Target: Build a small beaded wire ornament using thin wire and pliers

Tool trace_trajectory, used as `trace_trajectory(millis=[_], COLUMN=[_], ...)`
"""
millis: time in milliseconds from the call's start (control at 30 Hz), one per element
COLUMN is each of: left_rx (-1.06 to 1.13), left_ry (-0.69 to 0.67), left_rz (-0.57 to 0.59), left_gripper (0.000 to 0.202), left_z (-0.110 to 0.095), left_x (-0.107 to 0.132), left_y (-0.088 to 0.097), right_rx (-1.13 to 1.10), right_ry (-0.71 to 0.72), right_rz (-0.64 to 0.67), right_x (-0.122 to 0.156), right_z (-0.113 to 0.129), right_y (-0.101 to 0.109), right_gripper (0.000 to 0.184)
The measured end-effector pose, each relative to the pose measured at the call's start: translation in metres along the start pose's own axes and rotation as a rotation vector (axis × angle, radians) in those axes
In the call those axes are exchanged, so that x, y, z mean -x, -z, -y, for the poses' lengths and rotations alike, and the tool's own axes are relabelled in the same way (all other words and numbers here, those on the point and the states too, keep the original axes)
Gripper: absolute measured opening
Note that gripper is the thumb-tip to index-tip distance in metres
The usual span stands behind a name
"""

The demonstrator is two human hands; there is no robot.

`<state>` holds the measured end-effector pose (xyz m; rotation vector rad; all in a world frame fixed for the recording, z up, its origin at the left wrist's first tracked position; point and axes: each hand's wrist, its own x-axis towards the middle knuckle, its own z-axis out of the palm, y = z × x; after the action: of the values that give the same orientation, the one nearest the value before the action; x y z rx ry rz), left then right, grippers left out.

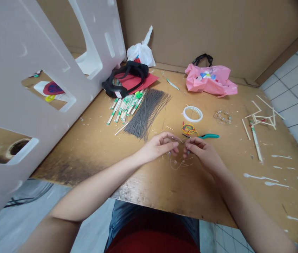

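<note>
Only wire (177, 165) and illegibly printed wrappers (126, 105).

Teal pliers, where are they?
Head view: pliers on the table just beyond the right hand, beside the coloured rubber bands, near the tape roll.

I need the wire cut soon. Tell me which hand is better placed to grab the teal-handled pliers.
Right, probably. The right hand lies just short of the teal-handled pliers; the left hand is farther off. Both pinch the thin wire.
</note>
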<state>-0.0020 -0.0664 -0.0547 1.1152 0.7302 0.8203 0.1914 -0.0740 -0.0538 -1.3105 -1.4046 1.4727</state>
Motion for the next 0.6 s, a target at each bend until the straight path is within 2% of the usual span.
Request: trace_trajectory(millis=[400,533,600], left_rx=[-0.027,0.016,0.014], left_ry=[-0.029,-0.017,-0.037], left_rz=[0.060,0.089,0.064], left_gripper=[0.030,0.030,0.028], left_z=[0.0040,0.0071,0.0077], left_x=[-0.0009,-0.0002,0.0005], left_y=[0.0003,-0.0011,-0.0025], right_rx=[0.005,0.023,0.025], right_ry=[-0.038,-0.034,-0.050], right_rz=[0.013,-0.097,-0.156], right_x=[0.0052,0.0065,0.0071], right_z=[0.0014,0.0026,0.0035], right_y=[-0.0034,-0.0064,-0.0081], right_gripper=[0.013,0.014,0.013])
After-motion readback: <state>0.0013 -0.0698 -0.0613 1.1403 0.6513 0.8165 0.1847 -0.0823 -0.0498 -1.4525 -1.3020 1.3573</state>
